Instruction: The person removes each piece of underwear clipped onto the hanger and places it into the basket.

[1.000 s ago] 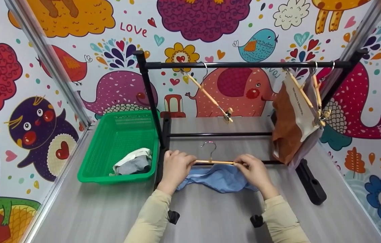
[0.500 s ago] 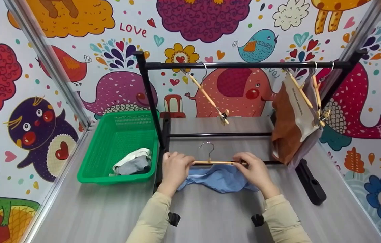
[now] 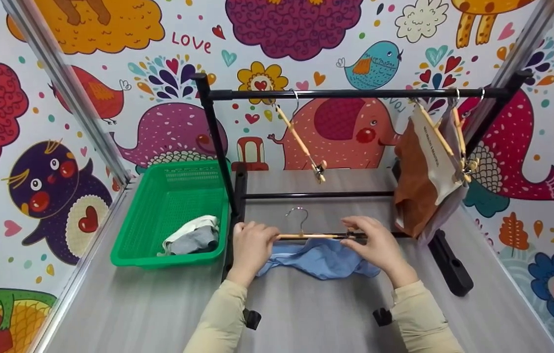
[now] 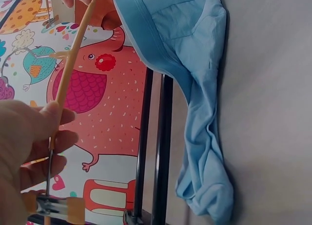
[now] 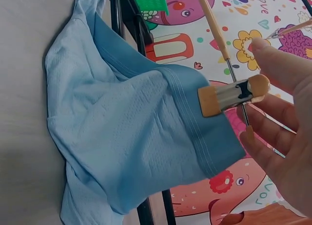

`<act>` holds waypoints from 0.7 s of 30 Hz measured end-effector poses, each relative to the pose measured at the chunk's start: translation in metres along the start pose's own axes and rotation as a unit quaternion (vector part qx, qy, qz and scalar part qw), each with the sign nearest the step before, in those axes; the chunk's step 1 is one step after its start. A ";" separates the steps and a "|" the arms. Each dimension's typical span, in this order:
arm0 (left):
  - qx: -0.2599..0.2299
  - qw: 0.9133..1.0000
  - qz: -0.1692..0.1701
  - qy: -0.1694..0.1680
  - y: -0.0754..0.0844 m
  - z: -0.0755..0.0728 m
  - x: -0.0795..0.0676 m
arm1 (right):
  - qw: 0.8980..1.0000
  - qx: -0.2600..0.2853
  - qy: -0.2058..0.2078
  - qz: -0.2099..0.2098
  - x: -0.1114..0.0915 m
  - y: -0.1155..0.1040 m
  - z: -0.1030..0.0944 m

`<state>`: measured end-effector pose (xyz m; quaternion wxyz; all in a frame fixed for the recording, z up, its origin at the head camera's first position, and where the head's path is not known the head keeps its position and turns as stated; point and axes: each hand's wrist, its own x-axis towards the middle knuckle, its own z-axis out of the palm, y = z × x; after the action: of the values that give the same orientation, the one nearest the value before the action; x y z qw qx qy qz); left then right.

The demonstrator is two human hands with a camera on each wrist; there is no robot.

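Observation:
My left hand (image 3: pixel 253 247) grips the wooden bar of a clip hanger (image 3: pixel 306 236), whose metal hook points up. At the bar's other end my right hand (image 3: pixel 377 247) is spread, thumb apart from the fingers. In the right wrist view a wood-tipped clip (image 5: pixel 234 94) clamps the waistband of a light blue garment (image 5: pixel 131 127), probably shorts. The right fingers (image 5: pixel 273 122) lie beside that clip and the bar's end. The left wrist view has the other clip (image 4: pixel 56 208) near my left palm, with no cloth in it. The garment's far end droops against the table.
A black clothes rack (image 3: pixel 355 94) stands ahead, bearing a bare clip hanger (image 3: pixel 299 139) and, at right, hangers with brown-and-white (image 3: pixel 412 176) and pale garments. Left of it, a green basket (image 3: pixel 127 235) holds grey and white cloth (image 3: pixel 196 238). Black rack feet (image 3: pixel 448 264) reach forward.
My right hand has loosened from the bar's end and spread, shifting slightly right. The held hanger has moved slightly left. The bare hanger on the rack has swung.

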<state>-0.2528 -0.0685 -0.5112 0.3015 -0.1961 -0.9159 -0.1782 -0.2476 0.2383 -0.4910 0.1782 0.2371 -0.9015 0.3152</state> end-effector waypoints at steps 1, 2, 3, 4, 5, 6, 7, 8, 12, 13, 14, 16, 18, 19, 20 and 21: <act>-0.001 1.000 -0.002 -0.001 0.000 0.000 0.000 | 1.000 -0.003 -0.002 0.001 -0.001 0.000 0.000; -0.001 1.000 -0.002 0.000 -0.001 0.000 0.000 | 1.000 -0.006 -0.003 0.002 -0.001 0.001 -0.001; -0.002 1.000 -0.003 0.000 -0.001 0.000 -0.001 | 1.000 -0.009 -0.003 0.002 -0.002 0.001 -0.001; -0.002 1.000 -0.003 0.001 -0.001 0.001 -0.001 | 1.000 -0.012 -0.002 0.000 -0.002 0.002 -0.001; -0.002 1.000 -0.003 0.002 -0.002 0.001 -0.001 | 1.000 -0.015 -0.001 -0.002 -0.003 0.003 -0.001; -0.002 1.000 -0.003 0.004 -0.002 0.001 -0.002 | 1.000 -0.018 0.000 -0.003 -0.003 0.003 -0.001; -0.001 1.000 -0.003 0.005 -0.002 0.001 -0.002 | 1.000 -0.022 0.001 -0.005 -0.004 0.004 -0.001; -0.003 1.000 -0.003 0.008 -0.002 0.001 -0.002 | 1.000 -0.024 0.002 -0.006 -0.004 0.004 -0.001; -0.007 1.000 0.002 0.019 -0.002 0.001 -0.004 | 0.999 -0.036 0.006 -0.007 -0.006 0.005 -0.001; -0.008 1.000 0.003 0.020 -0.002 0.001 -0.004 | 0.999 -0.039 0.006 -0.007 -0.006 0.005 -0.001; -0.010 1.000 0.004 0.021 -0.002 0.001 -0.004 | 0.999 -0.042 0.006 -0.007 -0.006 0.005 -0.001; -0.009 1.000 0.004 0.019 -0.003 0.000 -0.005 | 0.999 -0.048 0.006 -0.009 -0.007 0.006 -0.001; -0.010 1.000 0.001 0.016 -0.003 0.000 -0.005 | 0.999 -0.051 0.008 -0.012 -0.007 0.006 -0.001; -0.010 1.000 -0.001 0.014 -0.003 0.000 -0.005 | 0.998 -0.052 0.011 -0.014 -0.006 0.006 -0.001; -0.011 1.000 -0.003 0.012 -0.003 0.000 -0.006 | 0.998 -0.054 0.014 -0.016 -0.006 0.006 0.000; -0.012 1.000 -0.004 0.010 -0.003 0.000 -0.006 | 0.998 -0.055 0.017 -0.019 -0.006 0.007 0.000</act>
<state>-0.2498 -0.0722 -0.5156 0.3078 -0.1939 -0.9115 -0.1921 -0.2460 0.2450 -0.4970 0.2119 0.2385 -0.9097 0.2660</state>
